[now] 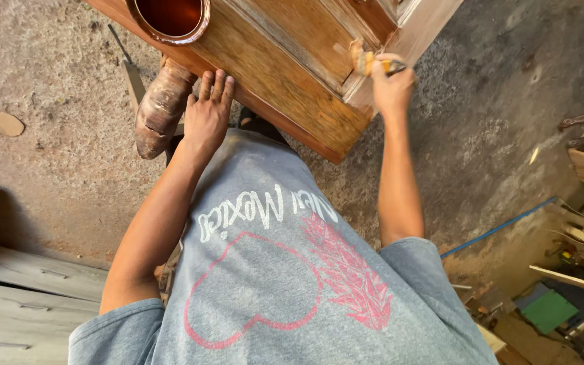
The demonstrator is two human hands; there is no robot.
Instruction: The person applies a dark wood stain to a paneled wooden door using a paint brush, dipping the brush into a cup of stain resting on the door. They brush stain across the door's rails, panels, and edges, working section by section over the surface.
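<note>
Left hand (207,115) lies flat, fingers spread, on the brown varnished wooden panel (285,74); right hand (392,84), grip clamped on a small yellow-handled brush (371,63), meets the panel's moulding.

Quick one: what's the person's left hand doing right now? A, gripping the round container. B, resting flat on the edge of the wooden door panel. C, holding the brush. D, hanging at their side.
B: the left hand lies flat, fingers spread, on the wooden door panel, while the right hand holds the brush.
</note>
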